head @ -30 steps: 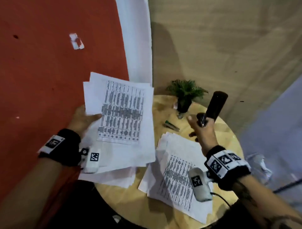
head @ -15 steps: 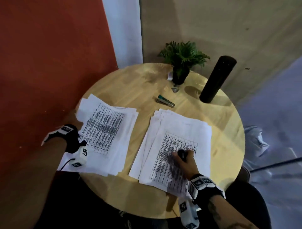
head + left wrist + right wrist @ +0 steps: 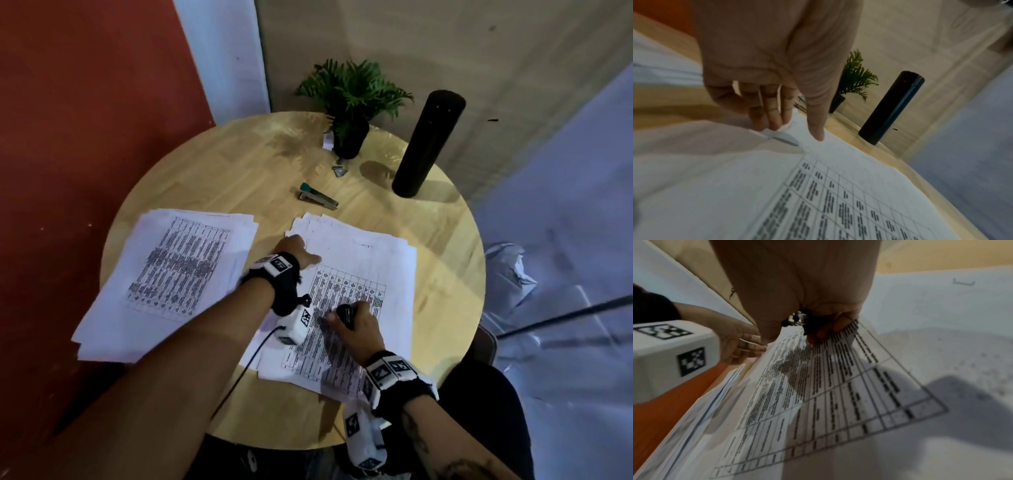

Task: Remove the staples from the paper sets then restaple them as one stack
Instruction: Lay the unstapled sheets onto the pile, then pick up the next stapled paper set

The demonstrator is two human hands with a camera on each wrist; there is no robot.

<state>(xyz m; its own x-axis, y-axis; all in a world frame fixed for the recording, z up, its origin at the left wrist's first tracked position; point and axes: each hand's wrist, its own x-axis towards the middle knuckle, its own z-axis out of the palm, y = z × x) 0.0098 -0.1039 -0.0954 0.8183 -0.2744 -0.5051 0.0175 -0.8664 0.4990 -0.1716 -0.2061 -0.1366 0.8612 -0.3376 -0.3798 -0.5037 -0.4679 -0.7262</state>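
A round wooden table (image 3: 219,178) is seen from above, its near edge hidden behind both forearms. Two spread paper stacks are laid on it: the left stack (image 3: 178,274) overhangs the table's left rim, and the right stack (image 3: 370,274) lies near the table's middle, partly covered by the hands. A tall black cylinder (image 3: 428,144) is stood at the table's far right side, beside a small potted plant (image 3: 349,102) at the far edge. A stapler (image 3: 317,197) is laid between the plant and the right stack. The left hand (image 3: 296,250) is placed on the right stack's far left corner; in the left wrist view its fingers (image 3: 774,110) are curled at the sheet edges while the thumb is pressed on top, and a corner appears lifted, though blur hides the detail. The right hand (image 3: 359,325) is closed around a small dark tool (image 3: 345,313), resting on the right stack's printed table; the tool is mostly hidden by the fingers and cannot be identified with certainty.
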